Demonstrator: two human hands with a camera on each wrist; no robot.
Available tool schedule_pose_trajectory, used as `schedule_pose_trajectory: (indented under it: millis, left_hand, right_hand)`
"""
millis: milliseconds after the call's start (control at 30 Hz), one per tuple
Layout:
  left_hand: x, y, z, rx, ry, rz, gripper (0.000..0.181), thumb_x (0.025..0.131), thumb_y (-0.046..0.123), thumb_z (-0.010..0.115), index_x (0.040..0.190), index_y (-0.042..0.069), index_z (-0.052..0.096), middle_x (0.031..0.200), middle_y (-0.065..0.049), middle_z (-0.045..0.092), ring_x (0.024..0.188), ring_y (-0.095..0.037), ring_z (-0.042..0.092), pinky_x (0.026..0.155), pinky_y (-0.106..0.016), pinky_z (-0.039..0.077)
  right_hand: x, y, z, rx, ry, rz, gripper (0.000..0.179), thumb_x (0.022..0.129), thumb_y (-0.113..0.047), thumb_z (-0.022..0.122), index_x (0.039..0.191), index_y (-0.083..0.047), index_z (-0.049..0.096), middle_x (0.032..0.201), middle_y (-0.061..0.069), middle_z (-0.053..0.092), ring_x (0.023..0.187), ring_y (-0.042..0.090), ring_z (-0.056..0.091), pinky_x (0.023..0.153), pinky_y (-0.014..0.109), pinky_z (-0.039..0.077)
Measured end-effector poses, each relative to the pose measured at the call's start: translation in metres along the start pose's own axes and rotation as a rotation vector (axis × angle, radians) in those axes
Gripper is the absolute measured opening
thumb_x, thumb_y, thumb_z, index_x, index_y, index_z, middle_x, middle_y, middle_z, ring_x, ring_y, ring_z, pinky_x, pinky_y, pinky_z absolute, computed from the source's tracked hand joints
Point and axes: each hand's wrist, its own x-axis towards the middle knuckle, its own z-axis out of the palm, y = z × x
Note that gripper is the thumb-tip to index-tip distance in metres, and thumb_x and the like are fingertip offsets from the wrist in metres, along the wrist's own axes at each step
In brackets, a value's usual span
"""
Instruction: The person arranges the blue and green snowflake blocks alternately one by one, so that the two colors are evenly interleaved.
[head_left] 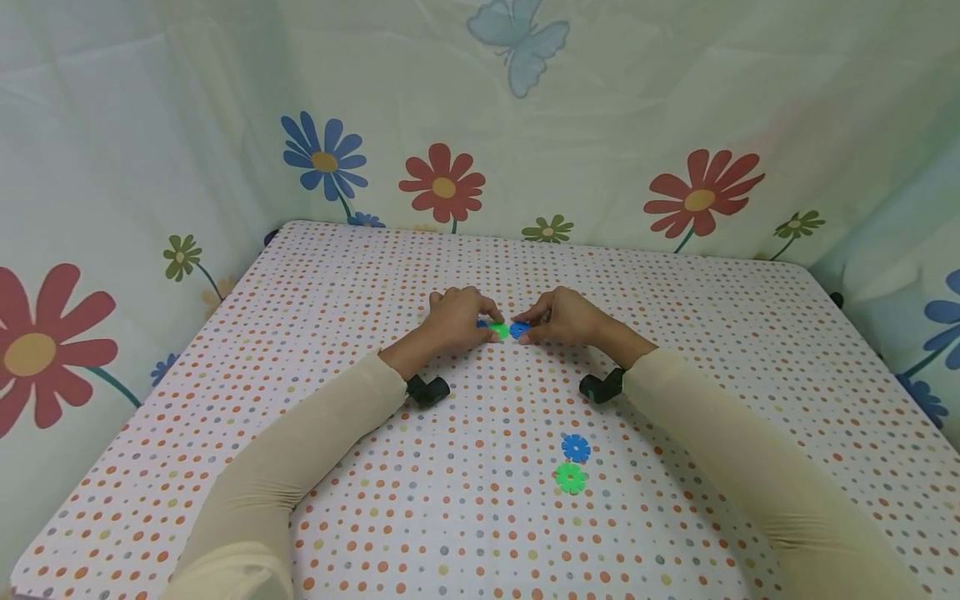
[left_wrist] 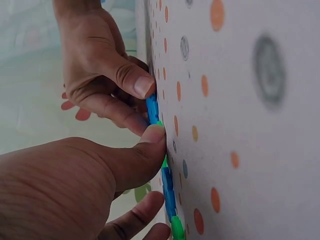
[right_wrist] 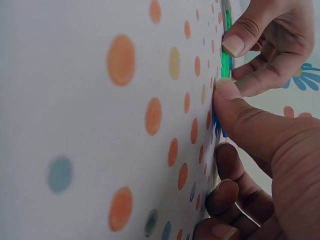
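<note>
My left hand (head_left: 453,322) pinches a green notched plastic disc (head_left: 501,332) just above the spotted tabletop. In the left wrist view, a blue disc (left_wrist: 169,192) and another green disc (left_wrist: 177,228) line up behind it beneath that hand, seemingly linked in a row. Opposite, my right hand (head_left: 567,317) pinches a blue notched disc (head_left: 518,330) between thumb and fingers. This disc's edge meets or nearly meets the green one; fingertips hide whether their notches interlock. Both hands stay low, close to the cloth.
On the dotted tablecloth (head_left: 480,500), a loose blue disc (head_left: 576,448) and a loose green disc (head_left: 571,478) lie flat, nearer the front and beside the right forearm. Black wrist-worn devices (head_left: 429,392) hang under both wrists. A flower-printed curtain (head_left: 585,150) borders the table's back and sides.
</note>
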Motion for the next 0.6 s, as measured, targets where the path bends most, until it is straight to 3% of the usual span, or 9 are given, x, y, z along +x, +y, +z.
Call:
schedule_pose_trajectory:
  millis: [400,600]
  left_hand:
    - [0.0005,-0.0002,-0.0003,0.0,-0.004,0.0,0.024,0.09,0.036,0.072,0.114,0.03,0.073,0.131,0.001,0.06,0.122,-0.03,0.05,0.101,-0.053,0.028]
    - [0.001,-0.0004,0.0006,0.006,-0.003,0.001,0.024,0.09,0.037,0.072,0.114,0.031,0.073,0.131,0.001,0.06,0.122,-0.03,0.051,0.101,-0.054,0.029]
  right_hand:
    - [-0.0022,-0.0019,-0.0008,0.012,-0.006,-0.007,0.039,0.08,-0.026,0.083,0.117,-0.017,0.074,0.105,0.004,0.073,0.087,0.015,0.062,0.071,0.027,0.048]
    - [-0.0081,-0.0024,-0.0023,-0.009,-0.021,-0.012,0.045,0.086,-0.031,0.077,0.128,-0.017,0.068,0.106,0.008,0.07,0.081,0.017,0.059,0.065,0.028,0.046]
